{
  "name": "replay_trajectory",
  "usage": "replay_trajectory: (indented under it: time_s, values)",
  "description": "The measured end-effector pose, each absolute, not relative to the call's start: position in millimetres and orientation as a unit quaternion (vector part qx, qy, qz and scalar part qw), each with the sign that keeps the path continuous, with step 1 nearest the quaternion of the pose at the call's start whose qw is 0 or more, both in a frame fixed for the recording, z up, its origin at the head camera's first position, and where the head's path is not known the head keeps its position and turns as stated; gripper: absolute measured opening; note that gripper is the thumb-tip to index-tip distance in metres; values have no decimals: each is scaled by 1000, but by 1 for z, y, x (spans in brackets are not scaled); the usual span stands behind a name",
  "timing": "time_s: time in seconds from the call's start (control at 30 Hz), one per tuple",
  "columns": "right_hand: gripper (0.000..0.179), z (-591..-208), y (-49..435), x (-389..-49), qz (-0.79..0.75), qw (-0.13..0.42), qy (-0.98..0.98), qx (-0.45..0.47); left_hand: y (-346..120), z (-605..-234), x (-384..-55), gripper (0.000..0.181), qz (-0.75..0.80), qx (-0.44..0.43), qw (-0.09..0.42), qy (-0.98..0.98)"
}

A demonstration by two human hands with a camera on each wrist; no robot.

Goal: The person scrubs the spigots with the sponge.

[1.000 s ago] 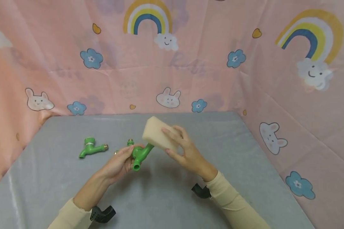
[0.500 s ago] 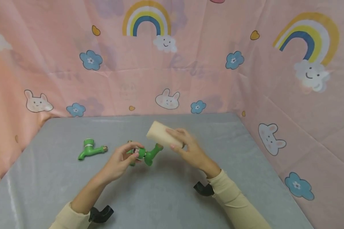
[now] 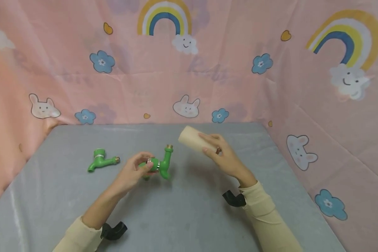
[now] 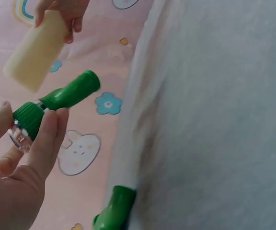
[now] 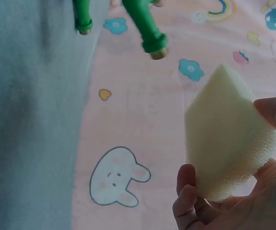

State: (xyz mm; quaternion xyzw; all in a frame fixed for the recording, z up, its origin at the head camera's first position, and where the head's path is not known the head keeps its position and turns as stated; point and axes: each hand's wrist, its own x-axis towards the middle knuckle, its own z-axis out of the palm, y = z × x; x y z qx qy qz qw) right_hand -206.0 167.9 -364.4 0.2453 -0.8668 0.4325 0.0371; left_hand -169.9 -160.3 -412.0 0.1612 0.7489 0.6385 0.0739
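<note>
My left hand (image 3: 138, 168) pinches a green plastic tap (image 3: 160, 163) by its handle end, a little above the grey table (image 3: 189, 210). The tap's brass-tipped inlet (image 3: 169, 147) points up. In the left wrist view my fingers (image 4: 47, 136) curl round the tap's green cap (image 4: 28, 117). My right hand (image 3: 222, 155) holds a cream sponge block (image 3: 193, 139) to the right of the tap, apart from it. The right wrist view shows the sponge (image 5: 226, 134) gripped between fingers and thumb. A second green tap (image 3: 100, 160) lies on the table to the left.
Pink fabric walls (image 3: 208, 77) printed with rainbows, bunnies and flowers close in the table at the back and on both sides. Black wrist mounts (image 3: 113, 231) sit by both cream sleeves.
The sponge has come off the tap and moved right and back with my right hand. My left hand has turned the tap so its brass inlet points up.
</note>
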Motion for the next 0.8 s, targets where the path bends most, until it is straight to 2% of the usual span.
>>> replay_trajectory:
  time_s: [0.2,0.47,0.57,0.8]
  values:
    - [49,-363,163,-206,435,47,-864,249,-154,-428,-171,38,680,152,192,691]
    - [49,-369,155,-204,437,33,-865,245,-144,-443,-163,38,673,130,272,675]
    - [49,-370,154,-204,437,28,-866,241,-142,-444,-163,39,637,139,264,711]
    - [49,-375,156,-206,434,22,-868,241,-149,-428,-165,40,533,173,199,804]
